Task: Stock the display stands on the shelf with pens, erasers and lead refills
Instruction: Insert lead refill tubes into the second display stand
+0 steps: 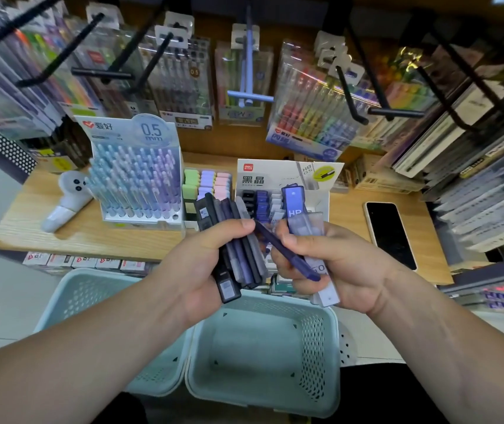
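Left hand (211, 264) clamped on fanned stack of lead refill cases (235, 240). Right hand (330, 264) pinching blue case (298, 206) (plus dark one, angled). Lead refill stand (281, 185) just beyond right grip, slots upright, nearer.

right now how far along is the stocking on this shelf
Looks done: the pen stand is nearly full and the eraser tray is filled. In hand: the left hand grips a fan of lead refill cases, and the right hand holds more. Left: slotting these into the partly filled lead refill stand.
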The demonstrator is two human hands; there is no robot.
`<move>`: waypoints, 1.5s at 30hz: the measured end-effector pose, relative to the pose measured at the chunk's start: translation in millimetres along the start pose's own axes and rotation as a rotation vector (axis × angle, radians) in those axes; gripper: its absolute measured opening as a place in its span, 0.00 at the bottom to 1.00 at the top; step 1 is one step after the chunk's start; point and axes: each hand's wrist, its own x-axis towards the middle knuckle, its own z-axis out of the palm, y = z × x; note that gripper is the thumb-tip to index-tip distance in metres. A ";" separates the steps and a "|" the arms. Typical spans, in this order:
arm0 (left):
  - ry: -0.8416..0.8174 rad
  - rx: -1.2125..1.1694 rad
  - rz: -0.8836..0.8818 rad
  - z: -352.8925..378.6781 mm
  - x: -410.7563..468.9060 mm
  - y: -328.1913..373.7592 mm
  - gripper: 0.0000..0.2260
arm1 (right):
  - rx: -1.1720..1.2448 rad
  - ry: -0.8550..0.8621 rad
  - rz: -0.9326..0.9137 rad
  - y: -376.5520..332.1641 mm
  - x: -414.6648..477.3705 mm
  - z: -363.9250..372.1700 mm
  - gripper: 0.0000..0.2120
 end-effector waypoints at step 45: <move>0.319 0.118 0.150 -5.4 20.9 -9.4 0.17 | -0.607 0.939 -0.328 -14.1 -4.4 -65.0 0.07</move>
